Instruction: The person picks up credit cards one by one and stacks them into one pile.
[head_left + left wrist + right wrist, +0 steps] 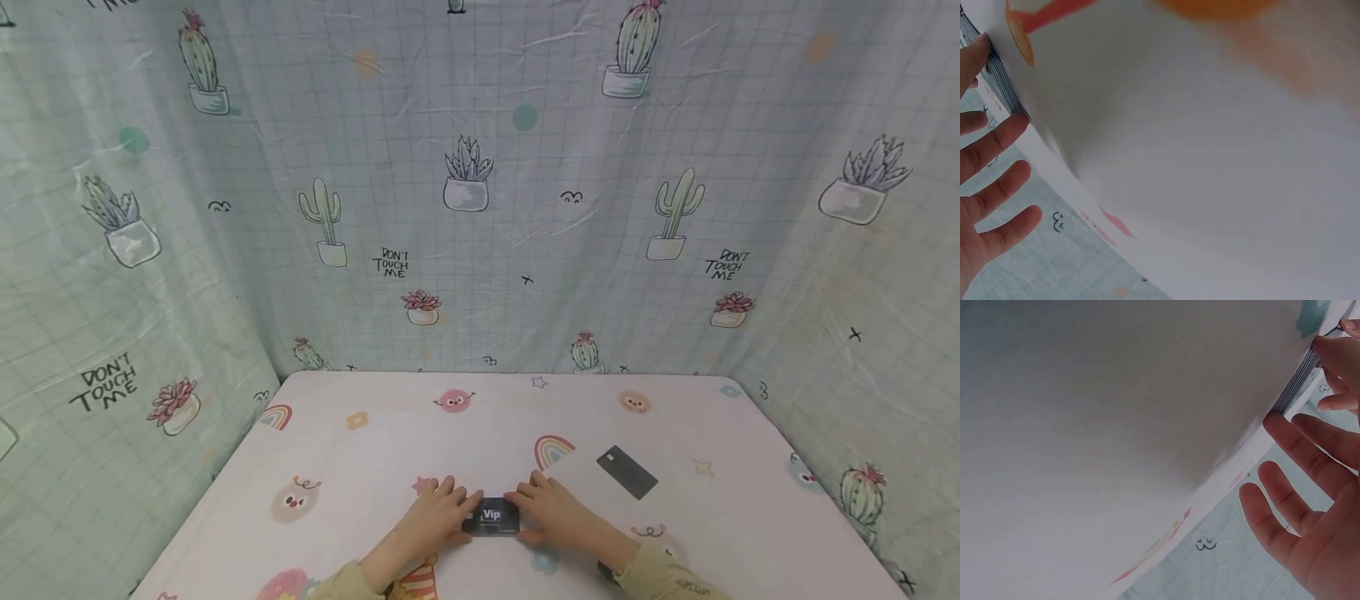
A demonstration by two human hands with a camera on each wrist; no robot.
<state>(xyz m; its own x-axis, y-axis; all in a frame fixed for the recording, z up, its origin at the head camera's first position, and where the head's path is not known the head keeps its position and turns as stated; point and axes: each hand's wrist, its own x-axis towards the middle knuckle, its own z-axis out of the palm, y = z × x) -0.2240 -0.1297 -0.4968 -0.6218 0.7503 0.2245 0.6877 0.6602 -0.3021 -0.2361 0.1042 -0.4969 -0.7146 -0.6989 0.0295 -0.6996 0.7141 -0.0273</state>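
Note:
A stack of dark cards [491, 527] lies on the table in front of me, its top card printed "Vip". My left hand [431, 515] pinches the left end between thumb and index finger, with the other fingers spread. At the opposite end, my right hand [561, 515] pinches the stack in the same way. Several thin layered edges of the stack [1297, 381] show in the right wrist view. The left wrist view also shows the layered stack [1004, 81] between thumb and index fingertip.
A single black card [627, 472] lies on the table beyond my right hand. Part of a dark object [606, 572] shows beside my right sleeve, mostly hidden. The white patterned tabletop [495, 433] ends at a cactus-print curtain [480, 233] at the back and sides.

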